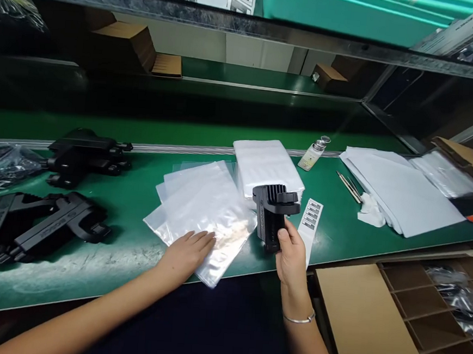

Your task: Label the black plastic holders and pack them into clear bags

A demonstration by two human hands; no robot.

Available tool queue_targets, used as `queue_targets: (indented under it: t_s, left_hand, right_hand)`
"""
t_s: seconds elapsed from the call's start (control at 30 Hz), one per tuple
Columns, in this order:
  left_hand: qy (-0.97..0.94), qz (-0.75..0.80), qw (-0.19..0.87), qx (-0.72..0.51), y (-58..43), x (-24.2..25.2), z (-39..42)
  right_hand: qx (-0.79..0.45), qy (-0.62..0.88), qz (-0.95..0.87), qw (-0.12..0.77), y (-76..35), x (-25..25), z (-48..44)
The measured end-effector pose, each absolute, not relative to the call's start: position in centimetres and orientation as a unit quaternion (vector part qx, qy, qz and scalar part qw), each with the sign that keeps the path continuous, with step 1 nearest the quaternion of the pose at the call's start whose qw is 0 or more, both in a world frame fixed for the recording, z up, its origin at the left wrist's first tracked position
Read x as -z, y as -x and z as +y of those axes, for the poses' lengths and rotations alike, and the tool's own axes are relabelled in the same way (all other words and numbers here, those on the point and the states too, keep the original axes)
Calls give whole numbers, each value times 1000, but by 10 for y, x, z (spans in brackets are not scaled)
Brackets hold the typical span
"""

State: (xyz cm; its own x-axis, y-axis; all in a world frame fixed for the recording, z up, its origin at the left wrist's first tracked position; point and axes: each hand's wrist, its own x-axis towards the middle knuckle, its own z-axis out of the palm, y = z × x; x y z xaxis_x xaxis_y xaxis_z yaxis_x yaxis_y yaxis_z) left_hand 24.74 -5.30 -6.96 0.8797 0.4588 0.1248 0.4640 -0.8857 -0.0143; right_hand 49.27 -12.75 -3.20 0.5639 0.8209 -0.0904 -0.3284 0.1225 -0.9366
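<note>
My right hand (291,255) is closed round the lower end of a black plastic holder (272,215), held upright just above the green table (125,234). My left hand (187,252) lies flat, fingers stretched out, on a pile of clear plastic bags (201,207) near the table's front edge. Its fingertips slip under the top bag's near corner. A white strip of barcode labels (310,218) lies right behind my right hand. A thicker stack of white bags (266,165) sits behind the holder.
Several black plastic parts (40,221) lie at the left, one more (85,154) farther back. A small bottle (312,154), tweezers (348,187) and white sheets (399,190) lie at the right. A cardboard divider box (405,321) stands below the table's right front.
</note>
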Motion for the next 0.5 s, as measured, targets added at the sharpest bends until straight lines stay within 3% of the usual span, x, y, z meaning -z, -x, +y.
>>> queue_targets:
  t_s: [0.23, 0.5]
  left_hand:
    - [939, -319, 83, 97, -232, 76, -65]
    - [934, -347, 47, 69, -220, 71, -65]
  right_hand:
    - [-407, 528, -250, 702, -489, 28, -121]
    - [-426, 510, -245, 706, -485, 25, -121]
